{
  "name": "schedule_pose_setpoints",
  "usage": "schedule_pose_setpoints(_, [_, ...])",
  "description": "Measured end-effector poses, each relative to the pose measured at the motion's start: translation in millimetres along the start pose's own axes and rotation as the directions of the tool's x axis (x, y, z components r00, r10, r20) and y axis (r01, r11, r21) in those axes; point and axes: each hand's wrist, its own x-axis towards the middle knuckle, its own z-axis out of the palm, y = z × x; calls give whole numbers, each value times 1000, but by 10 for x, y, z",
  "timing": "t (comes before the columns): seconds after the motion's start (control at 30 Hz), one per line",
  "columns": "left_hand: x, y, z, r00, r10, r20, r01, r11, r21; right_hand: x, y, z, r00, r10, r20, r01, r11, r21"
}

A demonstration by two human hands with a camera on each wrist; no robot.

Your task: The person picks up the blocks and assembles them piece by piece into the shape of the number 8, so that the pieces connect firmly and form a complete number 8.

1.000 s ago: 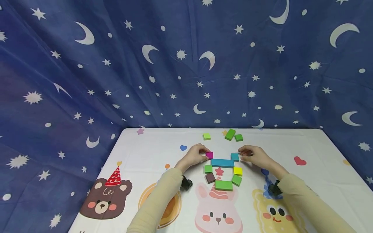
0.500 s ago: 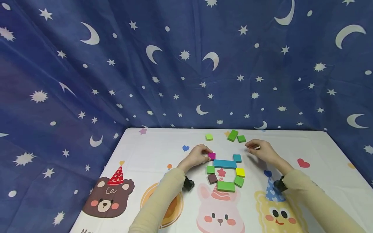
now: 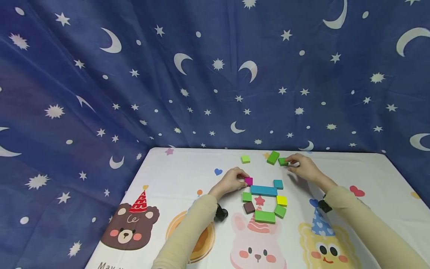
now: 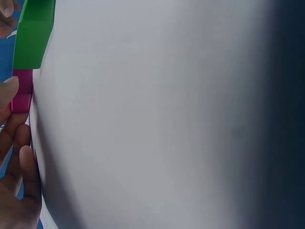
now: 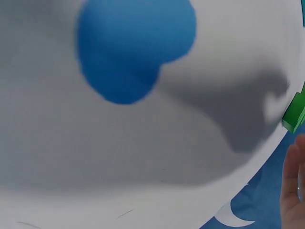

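Note:
My left hand [image 3: 231, 182] pinches a small magenta block [image 3: 248, 181] on the table, at the upper left corner of an arrangement of blocks. In the left wrist view, the thumb lies against the magenta block [image 4: 22, 90]. Toward the back of the table, my right hand [image 3: 306, 168] reaches to a small green block [image 3: 283, 161], thumb and forefinger spread beside it. The right wrist view has green blocks [image 5: 294, 114] at its edge, with part of the hand [image 5: 291, 183] below; whether other fingers touch them is out of frame.
A long blue block [image 3: 263, 191], a teal cube [image 3: 278, 184], a yellow block [image 3: 281, 201], a brown block [image 3: 249, 207] and a green rectangular block [image 3: 265, 216] form a ring-like layout with more green ones. Behind lie a lime block [image 3: 245, 159] and a green oblong block [image 3: 273, 157].
My right hand has moved from beside the teal cube back to the small green block at the rear. My left hand keeps holding the magenta block. The head view has shifted slightly.

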Motion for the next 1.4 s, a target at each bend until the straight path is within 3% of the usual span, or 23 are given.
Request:
schedule_pose_setpoints(0.27, [-6, 5, 13, 1000, -5, 2, 5, 1000, -1, 125, 49, 44, 998, 45, -49, -46, 999, -17])
schedule_pose_setpoints(0.63, [-10, 6, 3, 1000, -6, 0, 6, 1000, -18, 235, 92, 133, 988, 150, -31, -149, 989, 18])
schedule_pose_setpoints(1.4, [-11, 8, -4, 1000, -19, -2, 19, 1000, -18, 305, 159, 231, 983, 179, -37, -180, 984, -7])
